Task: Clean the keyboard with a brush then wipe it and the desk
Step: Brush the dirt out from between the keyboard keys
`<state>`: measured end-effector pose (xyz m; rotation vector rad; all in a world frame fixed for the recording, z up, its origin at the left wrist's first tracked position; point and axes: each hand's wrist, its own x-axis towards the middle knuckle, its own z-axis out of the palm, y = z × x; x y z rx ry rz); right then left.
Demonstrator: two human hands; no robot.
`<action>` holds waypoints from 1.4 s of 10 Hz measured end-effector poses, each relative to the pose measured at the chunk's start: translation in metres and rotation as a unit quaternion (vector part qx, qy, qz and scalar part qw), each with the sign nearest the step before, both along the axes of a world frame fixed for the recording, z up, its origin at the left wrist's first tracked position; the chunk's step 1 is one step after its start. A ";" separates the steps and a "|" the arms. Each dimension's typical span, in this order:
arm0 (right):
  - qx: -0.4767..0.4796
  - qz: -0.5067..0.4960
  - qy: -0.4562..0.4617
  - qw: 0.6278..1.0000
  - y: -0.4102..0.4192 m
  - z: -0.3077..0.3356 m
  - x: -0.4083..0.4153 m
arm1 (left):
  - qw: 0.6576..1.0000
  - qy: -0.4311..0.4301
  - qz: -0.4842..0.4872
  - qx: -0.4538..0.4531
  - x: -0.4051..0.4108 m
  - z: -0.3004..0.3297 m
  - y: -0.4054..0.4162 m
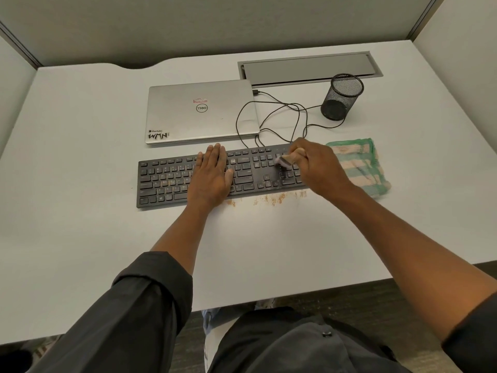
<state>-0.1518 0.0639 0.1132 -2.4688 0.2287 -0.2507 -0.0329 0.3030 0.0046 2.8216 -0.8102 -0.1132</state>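
While your left hand (212, 173) lies flat on the keyboard (166, 179) at mid-frame to steady it, your right hand (314, 165) grips the brush (283, 162), sweeping crumbs (269, 198) onto the worktop (80, 157) beside the cloth (360, 162) at right.

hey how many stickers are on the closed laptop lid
2 besides the maker's logo: a black-and-white sticker at the near left corner of the laptop, and a small red-and-white label just above the logo.

Bright, even overhead light, soft faint shadows under the hands. No glare on the desk (80, 157). Wide-angle bending at edges. Brush (283, 160) motion-blurred; the rest is fairly sharp, slightly soft.
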 end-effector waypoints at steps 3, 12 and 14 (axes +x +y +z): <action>0.016 0.097 0.054 0.994 -0.006 -0.001 -0.016 | 1.000 -0.001 0.002 0.003 0.001 -0.001 0.000; 0.049 0.101 0.049 0.992 0.023 0.002 0.007 | 1.000 -0.002 0.000 -0.012 0.000 -0.002 0.000; 0.010 0.102 0.044 0.994 0.025 0.002 0.020 | 1.000 0.001 -0.001 -0.008 0.000 -0.001 0.000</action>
